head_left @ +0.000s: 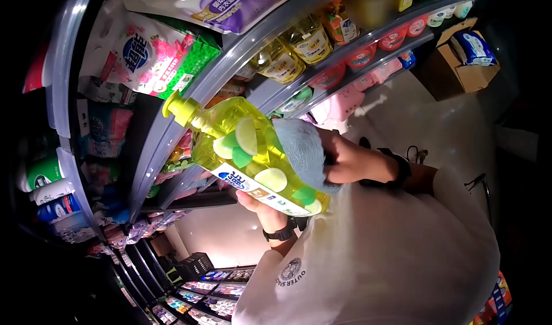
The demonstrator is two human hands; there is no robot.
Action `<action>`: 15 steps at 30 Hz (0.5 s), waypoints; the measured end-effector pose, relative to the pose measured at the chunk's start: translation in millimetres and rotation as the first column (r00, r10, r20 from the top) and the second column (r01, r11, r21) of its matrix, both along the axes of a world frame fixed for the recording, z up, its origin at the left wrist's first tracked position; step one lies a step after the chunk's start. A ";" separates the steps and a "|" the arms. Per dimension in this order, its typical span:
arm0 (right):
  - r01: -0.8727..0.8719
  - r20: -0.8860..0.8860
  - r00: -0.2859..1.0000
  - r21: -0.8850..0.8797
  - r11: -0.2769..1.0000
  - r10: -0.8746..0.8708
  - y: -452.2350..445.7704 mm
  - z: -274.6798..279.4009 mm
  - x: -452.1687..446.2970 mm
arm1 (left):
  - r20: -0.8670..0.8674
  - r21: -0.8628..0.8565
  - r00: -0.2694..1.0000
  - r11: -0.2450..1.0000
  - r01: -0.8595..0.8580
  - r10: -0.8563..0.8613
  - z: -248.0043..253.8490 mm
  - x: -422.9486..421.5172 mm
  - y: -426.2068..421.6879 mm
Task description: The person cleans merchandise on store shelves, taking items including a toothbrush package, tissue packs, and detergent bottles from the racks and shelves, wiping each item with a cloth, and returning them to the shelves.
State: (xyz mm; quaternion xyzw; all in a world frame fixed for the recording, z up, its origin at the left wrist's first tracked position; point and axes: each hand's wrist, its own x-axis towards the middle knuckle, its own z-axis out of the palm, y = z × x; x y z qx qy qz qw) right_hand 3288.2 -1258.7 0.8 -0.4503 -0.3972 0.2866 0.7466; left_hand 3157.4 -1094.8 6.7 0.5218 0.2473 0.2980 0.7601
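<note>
A large yellow-green pump bottle of dish soap (261, 147), printed with lime slices, lies tilted across the middle of the head view. Its yellow pump head (179, 110) points to the upper left. From below, my left hand (261, 210) grips the bottle; the thumb shows by the white label and the other fingers are hidden behind it. My right hand (353, 161) is closed round a grey-blue cloth (302, 152), which lies against the upper side of the bottle near its base. The right fingertips are partly covered by the cloth.
Shelf edges (215, 66) curve close to the pump head. Detergent bags (149, 58) and bottles of yellow liquid (313, 40) stand on them. An open cardboard box (460, 66) with blue packs sits on the floor, and a dark crate (194, 266) stands farther off.
</note>
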 end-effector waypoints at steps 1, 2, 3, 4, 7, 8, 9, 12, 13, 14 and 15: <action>-0.017 0.144 0.989 -0.010 1.000 0.018 -0.6 3.5 -2.5 | 0.047 0.031 0.996 0.997 0.071 -0.072 2.0 0.9 0.6; -0.004 0.009 1.000 0.054 0.999 0.004 0.3 9.5 -9.6 | 0.034 0.022 0.995 0.995 0.098 -0.098 -0.1 -3.0 4.9; 0.137 0.274 0.953 0.001 0.991 -0.132 0.6 6.3 -10.6 | 0.005 -0.014 0.996 0.995 0.095 -0.095 8.1 -1.9 0.8; 0.296 0.417 0.874 -0.045 0.954 -0.252 1.4 6.3 -11.8 | -0.053 0.080 0.992 0.989 0.121 -0.117 7.8 -2.5 3.2; 0.507 0.664 0.679 -0.116 0.854 -0.313 -1.5 6.6 -7.1 | -0.087 0.231 0.987 0.961 0.155 -0.138 7.1 1.5 1.1; 0.516 0.631 0.688 -0.079 0.853 -0.358 -3.0 9.0 -4.9 | -0.097 0.226 0.985 0.961 0.159 -0.140 4.1 1.0 2.9; 0.528 0.598 0.693 -0.041 0.848 -0.402 -3.6 11.1 -2.5 | -0.104 0.222 0.984 0.961 0.164 -0.144 3.4 2.5 3.1; 0.561 0.523 0.683 0.073 0.825 -0.511 5.2 26.3 6.9 | -0.108 0.074 0.970 0.971 0.228 -0.219 3.3 1.9 -8.1; 0.559 0.477 0.676 0.165 0.812 -0.562 10.9 36.8 10.2 | -0.094 0.003 0.965 0.969 0.248 -0.247 0.6 1.8 -13.0; 0.571 0.404 0.680 0.232 0.788 -0.612 19.2 45.3 6.6 | -0.061 -0.040 0.989 0.991 0.131 -0.133 -3.6 6.6 -20.9; 0.580 0.399 0.676 0.231 0.781 -0.619 17.0 49.3 1.8 | -0.031 -0.065 0.989 0.988 0.142 -0.145 -5.2 9.3 -27.0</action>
